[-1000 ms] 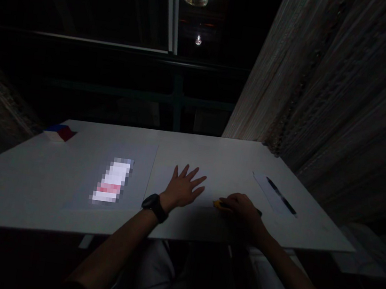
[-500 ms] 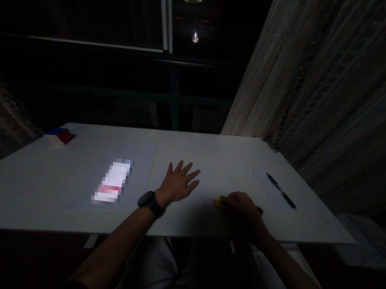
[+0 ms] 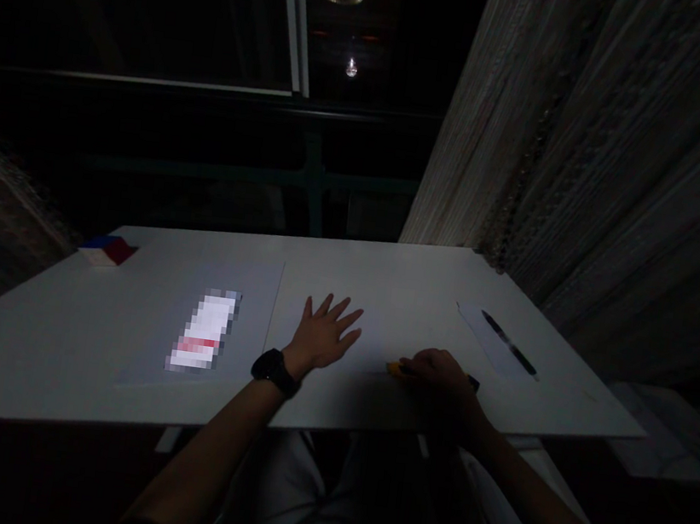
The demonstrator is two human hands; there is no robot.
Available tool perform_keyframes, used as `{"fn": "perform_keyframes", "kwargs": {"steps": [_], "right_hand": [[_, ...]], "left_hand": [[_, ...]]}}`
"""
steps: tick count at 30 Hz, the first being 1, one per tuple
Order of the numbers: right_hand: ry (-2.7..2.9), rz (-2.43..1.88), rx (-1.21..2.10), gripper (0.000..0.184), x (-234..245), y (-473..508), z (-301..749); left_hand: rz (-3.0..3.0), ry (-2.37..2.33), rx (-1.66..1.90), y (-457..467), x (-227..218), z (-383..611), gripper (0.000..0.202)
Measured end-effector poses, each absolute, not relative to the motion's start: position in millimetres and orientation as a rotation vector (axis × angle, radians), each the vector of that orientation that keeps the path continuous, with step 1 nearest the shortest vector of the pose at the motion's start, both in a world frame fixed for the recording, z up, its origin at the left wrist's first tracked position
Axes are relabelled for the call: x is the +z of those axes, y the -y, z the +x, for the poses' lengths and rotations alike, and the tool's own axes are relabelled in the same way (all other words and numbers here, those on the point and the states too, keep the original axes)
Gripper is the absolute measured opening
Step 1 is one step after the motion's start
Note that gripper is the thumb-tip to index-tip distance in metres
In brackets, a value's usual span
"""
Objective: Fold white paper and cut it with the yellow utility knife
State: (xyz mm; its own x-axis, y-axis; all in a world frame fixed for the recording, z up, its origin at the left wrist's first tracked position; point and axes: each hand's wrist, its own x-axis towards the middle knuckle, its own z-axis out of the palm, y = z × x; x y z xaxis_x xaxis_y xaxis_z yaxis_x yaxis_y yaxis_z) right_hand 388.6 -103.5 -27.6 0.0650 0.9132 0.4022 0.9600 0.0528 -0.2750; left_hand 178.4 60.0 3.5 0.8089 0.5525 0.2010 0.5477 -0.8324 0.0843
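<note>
My left hand [image 3: 322,333] lies palm down with its fingers spread, on what looks like a pale sheet on the white table [image 3: 375,265]; the sheet's edges are hard to make out. A dark watch [image 3: 274,371] is on that wrist. To its right, my right hand [image 3: 439,372] is closed around a yellow and black utility knife [image 3: 397,370]. The yellow front end points left, low over the surface, and the dark back end shows beyond the hand. Whether a blade is out is too dark to tell.
A lit phone [image 3: 205,331], its screen blurred out, lies on a white sheet [image 3: 263,285] at the left. A coloured cube [image 3: 107,251] stands at the far left. At the right, a black pen [image 3: 510,343] lies on a narrow paper piece [image 3: 476,326]. Curtains [image 3: 462,139] hang behind.
</note>
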Motion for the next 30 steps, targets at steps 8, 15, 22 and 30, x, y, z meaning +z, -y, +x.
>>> {"fn": "perform_keyframes", "kwargs": {"steps": [8, 15, 22, 30], "right_hand": [[1.886, -1.835, -0.179, 0.025, -36, 108, 386], [1.934, -1.826, -0.191, 0.026, -38, 109, 388], [1.950, -1.872, -0.234, 0.026, -36, 109, 387], [1.911, -1.914, -0.171, 0.023, -31, 105, 388]], "left_hand": [[2.992, -0.816, 0.390, -58, 14, 181, 0.050], [2.990, -0.710, 0.341, -53, 9, 191, 0.050], [2.988, -0.707, 0.309, -52, 9, 193, 0.054], [2.991, -0.648, 0.329, -56, 7, 197, 0.052]]}}
